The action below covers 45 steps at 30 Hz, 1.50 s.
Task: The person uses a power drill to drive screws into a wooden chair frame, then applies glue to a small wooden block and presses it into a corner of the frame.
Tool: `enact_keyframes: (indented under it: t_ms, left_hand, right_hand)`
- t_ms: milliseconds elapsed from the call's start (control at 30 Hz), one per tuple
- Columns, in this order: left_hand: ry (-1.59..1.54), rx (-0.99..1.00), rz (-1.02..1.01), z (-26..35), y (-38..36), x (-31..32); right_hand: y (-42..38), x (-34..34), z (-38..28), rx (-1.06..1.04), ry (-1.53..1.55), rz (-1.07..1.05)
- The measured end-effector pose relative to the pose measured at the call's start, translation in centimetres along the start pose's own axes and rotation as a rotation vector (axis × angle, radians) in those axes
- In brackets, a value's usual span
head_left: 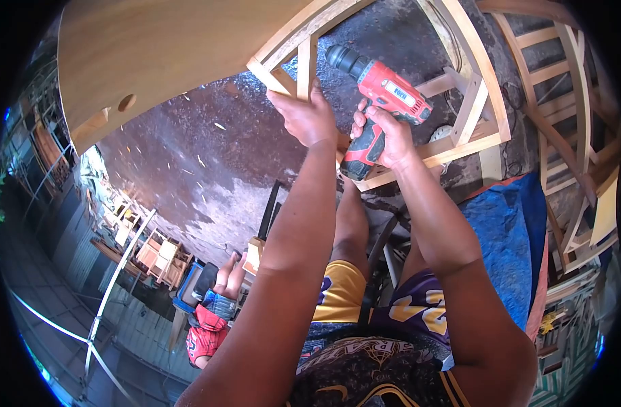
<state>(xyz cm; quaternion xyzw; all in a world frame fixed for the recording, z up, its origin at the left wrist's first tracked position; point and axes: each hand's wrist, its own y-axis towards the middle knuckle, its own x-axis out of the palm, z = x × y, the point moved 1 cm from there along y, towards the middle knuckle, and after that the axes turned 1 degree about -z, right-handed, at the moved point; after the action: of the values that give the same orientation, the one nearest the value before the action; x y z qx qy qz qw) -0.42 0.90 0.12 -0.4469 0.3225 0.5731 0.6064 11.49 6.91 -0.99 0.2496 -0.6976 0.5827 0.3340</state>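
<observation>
Red drill (395, 93), right grip (392, 136) wrapped around its handle (366, 144), left grip (307, 121) curled onto a wooden frame (307, 64)

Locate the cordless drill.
In the head view, the cordless drill is above and right of centre, gripped in the right hand, beside the left hand.

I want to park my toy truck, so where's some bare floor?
Biggest patch: the dark floor between the broad wooden panel and the left forearm, with small chips on it. A smaller patch shows beyond the drill, between curved wooden rails. Crowded: the right, where slatted frames sit beside the blue tarp.
</observation>
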Motion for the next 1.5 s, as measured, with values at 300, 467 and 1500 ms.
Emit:
enact_keyframes:
  t_ms: [300,467,1500]
  left_hand:
    - [0.011,0.010,-0.023,-0.2,0.0,0.0]
    - [0.046,0.023,0.004,-0.6,0.1,0.2]
    - [0.017,0.025,-0.006,-0.3,0.1,0.0]
  right_hand:
    - [0.2,0.1,0.1,-0.002,-0.011,0.011]
    - [0.2,0.2,0.0,0.018,-0.025,0.000]
    - [0.4,0.6,-0.4,0.041,-0.054,0.017]
